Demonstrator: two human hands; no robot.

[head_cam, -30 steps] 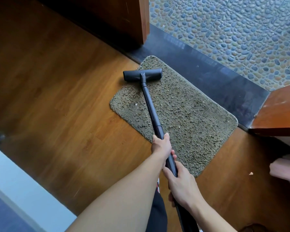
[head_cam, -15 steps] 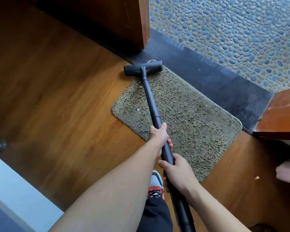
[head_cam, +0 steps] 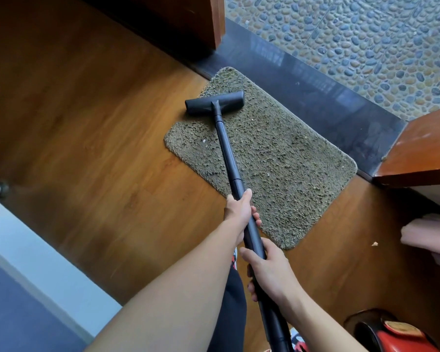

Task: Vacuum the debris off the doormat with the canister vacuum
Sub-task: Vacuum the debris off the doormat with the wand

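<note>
Vacuuming underway: left grip (head_cam: 239, 208) and right grip (head_cam: 267, 273) both clench the wand (head_cam: 226, 146), nozzle (head_cam: 215, 102) at the far corner of the doormat (head_cam: 277, 153). Pale specks (head_cam: 203, 141) dot the pile; much seems left.

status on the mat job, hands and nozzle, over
Left hand, right hand both grip black vacuum wand. Black floor nozzle on shaggy olive doormat, far left edge. White speck on mat left of wand; nothing blocking.

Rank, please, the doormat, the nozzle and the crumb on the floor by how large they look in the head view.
1. doormat
2. nozzle
3. crumb
The gaps are wide, so nearness to the camera leaves no doubt.
</note>
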